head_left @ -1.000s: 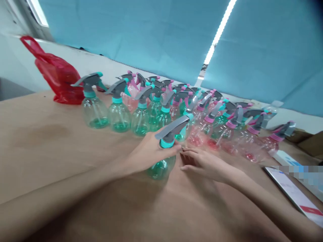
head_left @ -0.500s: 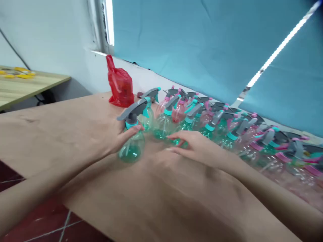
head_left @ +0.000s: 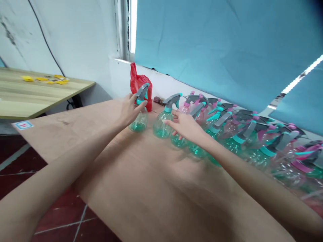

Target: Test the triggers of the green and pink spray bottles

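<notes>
Roughly upright, the spray bottle (head_left: pixel 140 121) points its nozzle (head_left: pixel 147 85) rightward; left fingers (head_left: pixel 141 106) grip it, right fingers (head_left: pixel 171 124) parted.

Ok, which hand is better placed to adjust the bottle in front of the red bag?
Likely the left hand: it is at the neck of that bottle, thumb across the front. The right hand is farther off, open beside the next bottle; whether it touches that one is unclear.

There are two hands (head_left: pixel 128 110), two tables (head_left: pixel 121 188), one bag (head_left: pixel 138 80) and over ten spray bottles (head_left: pixel 161 129).
</notes>
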`<action>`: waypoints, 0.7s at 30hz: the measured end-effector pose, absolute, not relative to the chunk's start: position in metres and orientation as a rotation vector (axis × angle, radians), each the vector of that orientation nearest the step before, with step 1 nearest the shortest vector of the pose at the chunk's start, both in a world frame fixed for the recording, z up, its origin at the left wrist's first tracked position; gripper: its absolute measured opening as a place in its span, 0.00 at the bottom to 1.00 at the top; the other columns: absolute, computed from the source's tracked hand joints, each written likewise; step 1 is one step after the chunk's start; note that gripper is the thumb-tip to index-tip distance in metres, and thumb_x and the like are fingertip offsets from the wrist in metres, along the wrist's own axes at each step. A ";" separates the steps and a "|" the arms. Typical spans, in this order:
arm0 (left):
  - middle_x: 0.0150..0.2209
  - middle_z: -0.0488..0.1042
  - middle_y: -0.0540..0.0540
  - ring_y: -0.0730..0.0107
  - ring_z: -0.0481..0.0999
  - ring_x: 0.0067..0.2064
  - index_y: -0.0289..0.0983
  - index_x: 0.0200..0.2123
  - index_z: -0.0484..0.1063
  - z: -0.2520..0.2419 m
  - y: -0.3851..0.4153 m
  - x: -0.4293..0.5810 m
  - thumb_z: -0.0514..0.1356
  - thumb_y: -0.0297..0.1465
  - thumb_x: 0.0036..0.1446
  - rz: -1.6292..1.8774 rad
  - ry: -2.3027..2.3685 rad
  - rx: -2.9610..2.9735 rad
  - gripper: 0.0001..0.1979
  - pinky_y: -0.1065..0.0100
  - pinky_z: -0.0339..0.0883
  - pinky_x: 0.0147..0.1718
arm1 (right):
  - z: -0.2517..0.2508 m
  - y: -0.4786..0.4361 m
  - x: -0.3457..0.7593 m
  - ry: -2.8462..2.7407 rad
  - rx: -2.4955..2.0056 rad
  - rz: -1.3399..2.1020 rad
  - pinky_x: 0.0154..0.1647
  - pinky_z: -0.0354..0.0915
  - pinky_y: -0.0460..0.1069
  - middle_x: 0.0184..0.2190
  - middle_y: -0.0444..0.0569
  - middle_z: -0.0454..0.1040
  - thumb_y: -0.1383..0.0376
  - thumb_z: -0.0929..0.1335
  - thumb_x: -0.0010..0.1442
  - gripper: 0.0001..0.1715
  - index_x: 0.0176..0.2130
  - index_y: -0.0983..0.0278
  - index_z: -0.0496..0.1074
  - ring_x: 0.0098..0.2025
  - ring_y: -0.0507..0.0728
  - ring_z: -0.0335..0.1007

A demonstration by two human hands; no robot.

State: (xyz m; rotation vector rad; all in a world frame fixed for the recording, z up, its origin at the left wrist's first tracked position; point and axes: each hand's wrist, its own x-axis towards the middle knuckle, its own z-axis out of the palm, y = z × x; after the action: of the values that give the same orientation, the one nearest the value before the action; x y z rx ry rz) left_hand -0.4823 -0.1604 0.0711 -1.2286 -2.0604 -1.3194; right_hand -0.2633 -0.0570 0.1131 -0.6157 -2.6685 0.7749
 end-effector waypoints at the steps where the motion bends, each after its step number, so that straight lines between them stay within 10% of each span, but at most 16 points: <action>1: 0.36 0.70 0.44 0.61 0.69 0.38 0.37 0.40 0.72 0.071 -0.157 -0.484 0.58 0.39 0.58 -1.315 -2.061 -1.246 0.13 0.62 0.62 0.40 | 0.112 -0.055 -0.265 -2.661 -0.619 0.803 0.17 0.68 0.52 0.34 0.57 0.75 0.54 0.67 0.62 0.24 0.51 0.68 0.68 0.23 0.60 0.75; 8: 0.26 0.69 0.49 0.67 0.66 0.28 0.37 0.40 0.74 0.076 -0.142 -0.489 0.58 0.44 0.58 -1.289 -2.113 -1.355 0.16 0.66 0.57 0.29 | 0.107 -0.049 -0.280 -2.534 -0.674 1.064 0.13 0.70 0.50 0.49 0.64 0.72 0.53 0.70 0.58 0.44 0.65 0.67 0.51 0.20 0.57 0.75; 21: 0.32 0.74 0.46 0.65 0.71 0.34 0.36 0.44 0.71 0.073 -0.137 -0.470 0.58 0.42 0.58 -1.368 -2.134 -1.361 0.17 0.66 0.62 0.34 | 0.092 -0.051 -0.300 -2.468 -0.746 1.109 0.14 0.72 0.50 0.47 0.68 0.73 0.64 0.66 0.64 0.35 0.63 0.71 0.49 0.22 0.57 0.76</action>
State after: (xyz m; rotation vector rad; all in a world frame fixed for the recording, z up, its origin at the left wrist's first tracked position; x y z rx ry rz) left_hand -0.4702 -0.1370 0.0729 -1.3605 -2.1340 -1.3685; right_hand -0.3003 -0.0512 0.0925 -0.7457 -2.4682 1.1092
